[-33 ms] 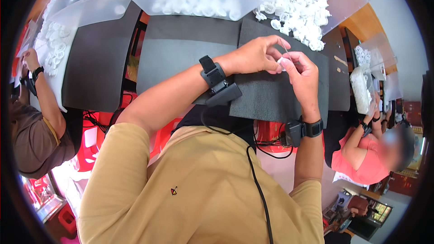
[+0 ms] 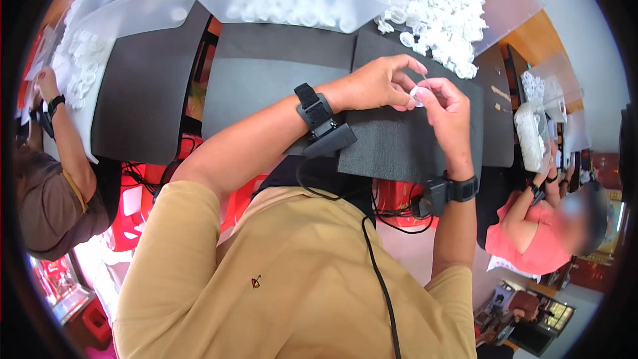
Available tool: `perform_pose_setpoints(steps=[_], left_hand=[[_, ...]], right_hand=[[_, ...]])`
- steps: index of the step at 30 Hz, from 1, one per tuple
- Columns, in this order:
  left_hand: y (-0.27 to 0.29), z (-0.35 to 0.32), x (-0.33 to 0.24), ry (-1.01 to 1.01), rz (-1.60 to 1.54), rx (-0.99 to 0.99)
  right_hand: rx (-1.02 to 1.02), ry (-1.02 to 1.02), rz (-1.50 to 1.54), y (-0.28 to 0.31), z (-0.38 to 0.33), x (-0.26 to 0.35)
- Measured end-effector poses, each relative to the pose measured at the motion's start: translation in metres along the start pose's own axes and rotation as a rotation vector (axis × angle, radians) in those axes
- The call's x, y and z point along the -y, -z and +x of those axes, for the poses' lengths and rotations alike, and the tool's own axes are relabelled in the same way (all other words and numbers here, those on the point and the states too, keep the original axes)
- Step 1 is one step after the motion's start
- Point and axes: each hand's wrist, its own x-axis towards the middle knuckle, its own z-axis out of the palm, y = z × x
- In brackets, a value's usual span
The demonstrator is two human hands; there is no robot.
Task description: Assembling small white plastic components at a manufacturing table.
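Over the dark foam mat, my left hand (image 2: 385, 85) and my right hand (image 2: 448, 110) meet fingertip to fingertip. Between them is a small round white plastic part (image 2: 417, 96), its rim partly hidden by my fingers. Both thumbs press close against it, and each hand is closed in a pinch. A thin, pale rod-like piece (image 2: 424, 77) shows between my left index fingertip and my right fingers; which hand grips it is unclear. Black bands with small devices circle both wrists.
A heap of white plastic parts (image 2: 445, 16) lies just beyond my hands. Clear bins (image 2: 286, 0) with similar parts stand at the back. Black cables (image 2: 375, 252) hang over my shirt. Co-workers sit at left (image 2: 56, 186) and right (image 2: 531, 233).
The white part has turned slightly and shows more of its round face. Less of the thin rod-like piece is visible. Both hands stay in nearly the same place.
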Motion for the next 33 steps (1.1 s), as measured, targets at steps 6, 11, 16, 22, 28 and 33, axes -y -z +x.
perform_pose_setpoints(steps=[6, 11, 16, 22, 28, 33], left_hand=[[0.005, 0.004, 0.007, 0.002, 0.393, -0.024], [0.011, 0.003, 0.012, 0.020, 0.210, -0.035], [0.006, 0.003, 0.007, 0.056, 0.042, -0.040], [0.012, 0.003, 0.000, 0.111, 0.053, -0.051], [0.018, 0.008, 0.003, 0.090, -0.073, -0.128], [0.015, 0.006, 0.002, 0.046, -0.075, -0.171]], right_hand=[[-0.100, 0.097, -0.039, 0.048, 0.086, 0.051], [-0.119, 0.343, 0.088, 0.018, 0.143, 0.118], [-0.218, 0.256, -0.924, 0.014, 0.153, 0.021], [-0.092, 0.143, -0.917, -0.010, 0.133, -0.018], [0.047, 0.155, -0.569, 0.000, 0.139, -0.041], [-0.040, 0.147, -0.670, 0.000, 0.129, -0.036]])
